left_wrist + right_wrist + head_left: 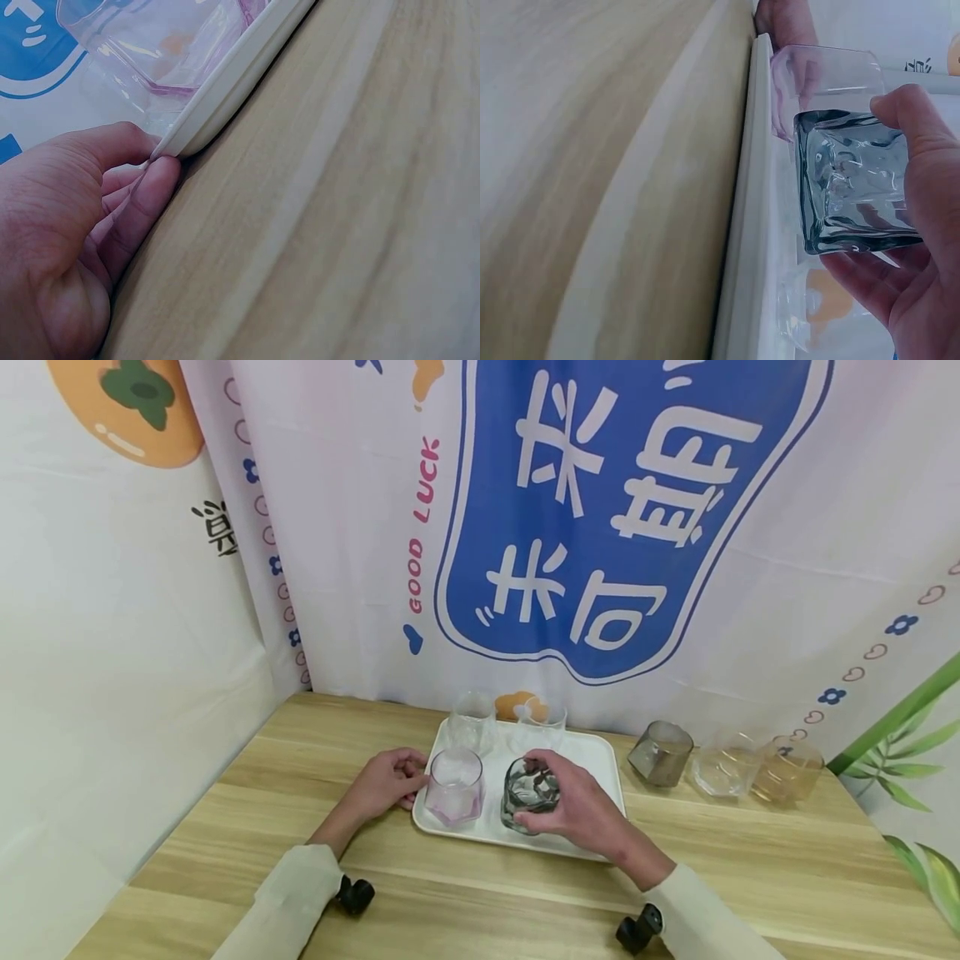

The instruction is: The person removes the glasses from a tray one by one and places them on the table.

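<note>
Wood-grain desk point(480, 910): white tray point(600, 762), frame centre, rim pinched by fingers of left hand point(386, 783). Dark glass point(527, 792) over tray, clamped in fingers of right hand point(588, 810); placement judged underway, level seating called for next.

The right grip point(583, 800) partly hides the dark glass point(527, 793).

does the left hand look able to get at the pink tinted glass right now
Probably yes: the left hand is right beside the pink-tinted glass, with only the white tray's rim between, though its grip on that rim would likely need releasing first.
</note>
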A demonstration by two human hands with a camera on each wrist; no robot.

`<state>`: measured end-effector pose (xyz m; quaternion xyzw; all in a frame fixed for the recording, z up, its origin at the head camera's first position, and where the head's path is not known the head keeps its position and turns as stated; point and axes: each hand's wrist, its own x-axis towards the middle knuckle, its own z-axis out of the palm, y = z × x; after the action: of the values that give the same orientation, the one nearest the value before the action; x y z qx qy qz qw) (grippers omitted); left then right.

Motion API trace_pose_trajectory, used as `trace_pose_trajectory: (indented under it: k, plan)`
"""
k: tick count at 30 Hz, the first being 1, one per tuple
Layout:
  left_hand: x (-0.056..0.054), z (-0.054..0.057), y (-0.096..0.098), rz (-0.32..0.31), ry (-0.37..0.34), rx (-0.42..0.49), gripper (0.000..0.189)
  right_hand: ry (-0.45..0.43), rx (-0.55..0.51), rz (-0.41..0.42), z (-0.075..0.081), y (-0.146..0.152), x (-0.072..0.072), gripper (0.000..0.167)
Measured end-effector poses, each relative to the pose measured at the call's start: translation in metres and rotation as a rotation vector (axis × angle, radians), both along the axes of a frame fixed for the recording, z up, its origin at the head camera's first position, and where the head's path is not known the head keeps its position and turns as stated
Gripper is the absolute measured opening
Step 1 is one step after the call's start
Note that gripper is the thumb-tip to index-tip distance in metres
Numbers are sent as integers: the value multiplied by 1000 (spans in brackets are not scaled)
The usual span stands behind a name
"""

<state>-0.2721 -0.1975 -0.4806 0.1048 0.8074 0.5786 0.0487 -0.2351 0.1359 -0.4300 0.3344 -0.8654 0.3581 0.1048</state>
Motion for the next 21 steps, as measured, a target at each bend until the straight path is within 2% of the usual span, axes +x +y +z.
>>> trace_pose_trajectory:
  k: [21]
  plan:
    - [0,1,0,3,0,0,28,29,9,-181,8,65,12,75]
